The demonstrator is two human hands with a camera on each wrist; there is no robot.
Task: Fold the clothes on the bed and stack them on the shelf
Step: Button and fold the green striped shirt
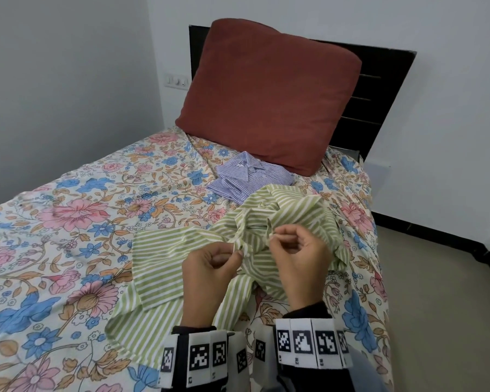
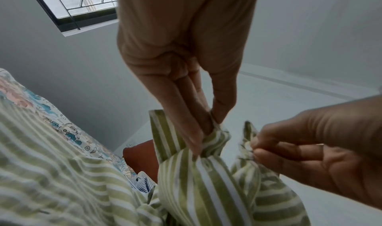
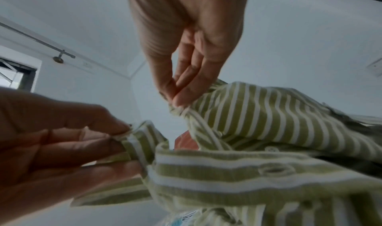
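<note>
Both hands are pinched on the green shirt (image 1: 181,250), which lies crumpled and partly spread on the bed (image 1: 54,222). The left hand (image 1: 210,263) nips one front edge between thumb and fingers; the right hand (image 1: 297,250), just beside it, nips the facing edge, where a button shows at its fingers (image 2: 268,149). It looks as though the front is being buttoned or lined up before folding.

The chief risk is a crooked start: if the two edges are joined at mismatched heights, the front would pucker and the fold would come out lopsided. The bunched cloth near the collar and the sleeve splayed to the left could also get trapped under the body when it is laid flat, leaving creases. A slipped pinch would simply drop the edge back into the heap.

A blue shirt (image 1: 249,176) sits folded, touching the pillow (image 1: 266,94), not yet shelved. No shelf or container is in view.
</note>
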